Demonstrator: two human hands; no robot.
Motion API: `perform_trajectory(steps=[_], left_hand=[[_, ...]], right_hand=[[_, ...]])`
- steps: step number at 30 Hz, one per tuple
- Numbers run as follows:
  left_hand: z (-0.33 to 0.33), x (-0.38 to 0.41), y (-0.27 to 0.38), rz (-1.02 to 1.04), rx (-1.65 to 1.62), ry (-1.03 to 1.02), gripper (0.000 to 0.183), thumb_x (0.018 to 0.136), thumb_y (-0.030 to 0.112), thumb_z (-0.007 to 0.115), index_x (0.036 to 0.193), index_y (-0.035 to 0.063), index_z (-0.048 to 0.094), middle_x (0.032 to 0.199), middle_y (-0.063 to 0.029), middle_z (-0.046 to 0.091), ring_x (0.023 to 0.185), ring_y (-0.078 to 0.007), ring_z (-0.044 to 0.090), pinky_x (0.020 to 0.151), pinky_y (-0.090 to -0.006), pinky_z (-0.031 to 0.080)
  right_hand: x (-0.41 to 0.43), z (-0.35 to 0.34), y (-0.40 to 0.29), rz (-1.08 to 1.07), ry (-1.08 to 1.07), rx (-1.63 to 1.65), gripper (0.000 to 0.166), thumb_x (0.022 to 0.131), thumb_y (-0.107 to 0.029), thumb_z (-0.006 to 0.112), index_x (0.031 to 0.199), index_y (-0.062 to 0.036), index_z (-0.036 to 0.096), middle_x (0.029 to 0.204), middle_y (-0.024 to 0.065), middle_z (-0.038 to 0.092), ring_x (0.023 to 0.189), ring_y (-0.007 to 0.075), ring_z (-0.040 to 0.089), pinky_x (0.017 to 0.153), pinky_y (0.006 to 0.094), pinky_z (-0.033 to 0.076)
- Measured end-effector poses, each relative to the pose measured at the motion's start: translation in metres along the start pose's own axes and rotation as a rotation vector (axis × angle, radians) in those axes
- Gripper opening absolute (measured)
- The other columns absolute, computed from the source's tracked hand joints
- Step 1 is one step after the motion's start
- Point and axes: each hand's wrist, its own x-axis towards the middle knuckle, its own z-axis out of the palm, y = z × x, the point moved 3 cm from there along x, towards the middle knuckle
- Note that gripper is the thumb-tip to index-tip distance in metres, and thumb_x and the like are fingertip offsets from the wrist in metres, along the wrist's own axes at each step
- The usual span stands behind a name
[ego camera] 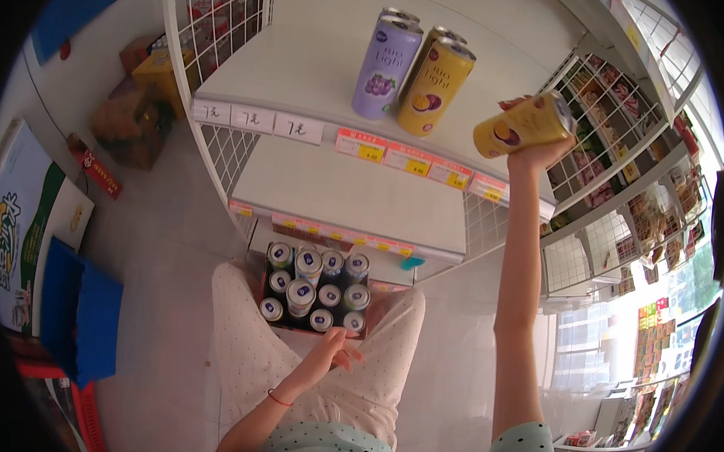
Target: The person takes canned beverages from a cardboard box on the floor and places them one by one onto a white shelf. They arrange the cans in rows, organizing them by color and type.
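Observation:
My right hand point(541, 151) is closed around a tilted yellow drink can point(521, 127) above the right end of the white upper shelf point(302, 62). Left of it on that shelf stand purple cans point(386, 68), one behind the other, beside a like pair of yellow cans point(437, 88). My left hand point(334, 350) hovers with fingers apart over my lap, close to the near edge of an open carton point(286, 329). Several upright cans point(300, 295) fill the carton between my knees, some standing higher than others. I cannot tell whether my left fingertips touch the carton.
A lower white shelf point(351, 193) lies below the upper one, with price tags along both front edges. White wire mesh panels point(610, 133) flank the shelves. To the left are a blue box point(81, 312), a printed white carton point(20, 238) and a wrapped bundle point(132, 125) on the floor.

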Motion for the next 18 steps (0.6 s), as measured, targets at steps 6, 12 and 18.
perform_trajectory(steps=[6,12,18], left_hand=[[-0.011,0.016,-0.001,-0.052,0.037,0.01,0.046,0.099,0.044,0.028,0.116,0.0023,0.036,0.095,-0.0119,0.064,0.071,-0.0121,0.059,0.07,-0.0241,0.048],[-0.015,0.031,-0.008,-0.091,0.063,-0.033,0.045,0.1,0.042,0.027,0.116,0.0017,0.037,0.097,-0.0113,0.064,0.071,-0.0116,0.059,0.072,-0.0243,0.048],[-0.019,0.039,-0.021,-0.089,0.012,-0.065,0.043,0.101,0.039,0.026,0.121,0.0022,0.038,0.099,-0.0123,0.063,0.075,-0.0117,0.058,0.074,-0.0241,0.047]], right_hand=[[0.059,0.025,0.08,0.278,0.094,-0.059,0.051,0.089,-0.047,0.027,0.099,-0.0063,0.055,0.089,0.0108,0.062,0.086,0.0272,0.062,0.075,0.0409,0.051],[0.112,-0.004,0.151,0.315,0.181,0.098,0.041,0.091,-0.045,0.036,0.096,-0.0098,0.056,0.088,0.004,0.061,0.082,0.0184,0.06,0.072,0.0331,0.049],[0.122,0.02,0.175,0.423,-0.016,0.104,0.042,0.091,-0.046,0.035,0.099,-0.0096,0.055,0.089,0.0063,0.063,0.08,0.0221,0.061,0.074,0.0363,0.049]])
